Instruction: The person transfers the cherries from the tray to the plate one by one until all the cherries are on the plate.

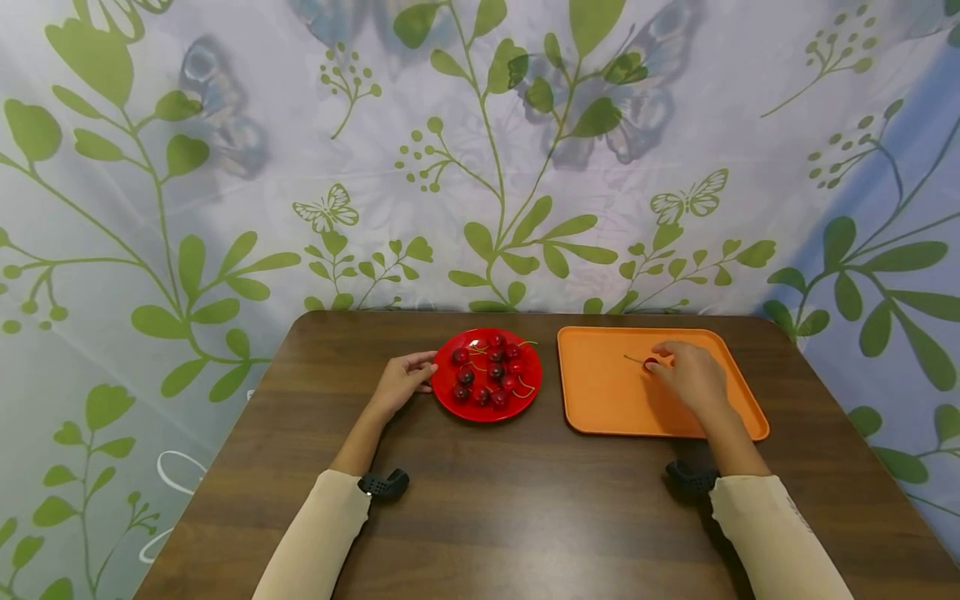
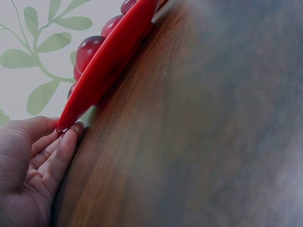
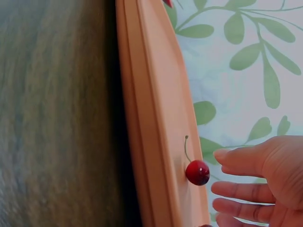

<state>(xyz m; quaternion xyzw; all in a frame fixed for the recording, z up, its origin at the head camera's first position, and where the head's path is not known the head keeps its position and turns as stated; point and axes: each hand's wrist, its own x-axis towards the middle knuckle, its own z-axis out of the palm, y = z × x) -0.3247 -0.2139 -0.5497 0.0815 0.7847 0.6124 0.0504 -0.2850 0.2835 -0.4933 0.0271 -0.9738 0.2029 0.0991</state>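
My left hand (image 1: 401,383) pinches the left rim of a red plate (image 1: 447,402), thumb on top and fingers underneath; the left wrist view shows this grip closely. Several dark red cherries (image 1: 496,372), some with green stems, are gathered on the plate. Over the orange tray (image 1: 600,400), my right hand (image 1: 693,375) has its fingers spread and relaxed. A single cherry (image 3: 197,172) with its stem lies on the tray close to those fingertips, with a gap between them in the right wrist view.
Plate and tray stand side by side on a brown wooden table (image 1: 517,500), near its far edge. Directly behind the table hangs a pale cloth (image 1: 450,225) printed with green leaves and butterflies. Dark bands (image 1: 384,483) circle both sleeve cuffs.
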